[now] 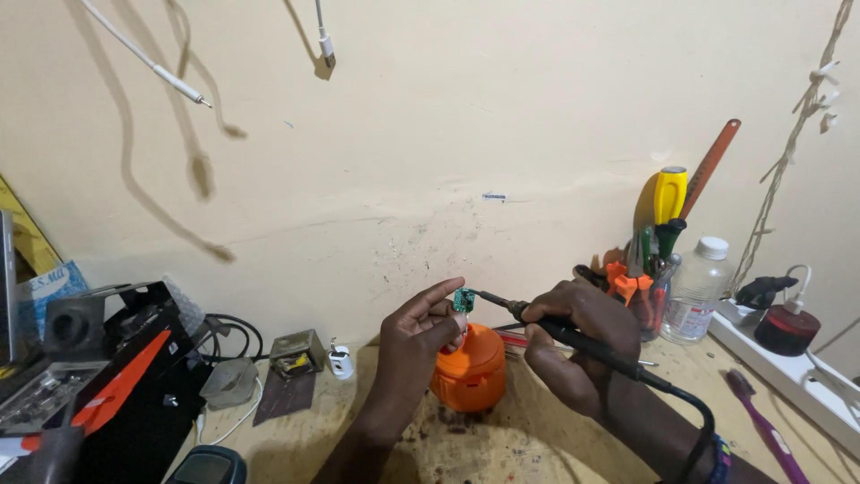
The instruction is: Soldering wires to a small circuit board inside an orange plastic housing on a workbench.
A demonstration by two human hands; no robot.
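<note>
Two hands are meeting just above the orange round case point(469, 367) on the bench point(537, 439): the left hand point(414, 339) is pinching a small green circuit board point(463, 299) upright in a closed grip, while the right hand point(573, 345), fingers clamped around a black soldering iron point(573, 336), is aiming its long axis leftward, tip touching the board. A clear bottle point(697, 291) with a white label is standing far right, beside a jar of tools point(647, 287)

No sleeves are worn on either forearm. A beaded wristband point(720, 454) in blue and mixed colours is worn at the right wrist.
</note>
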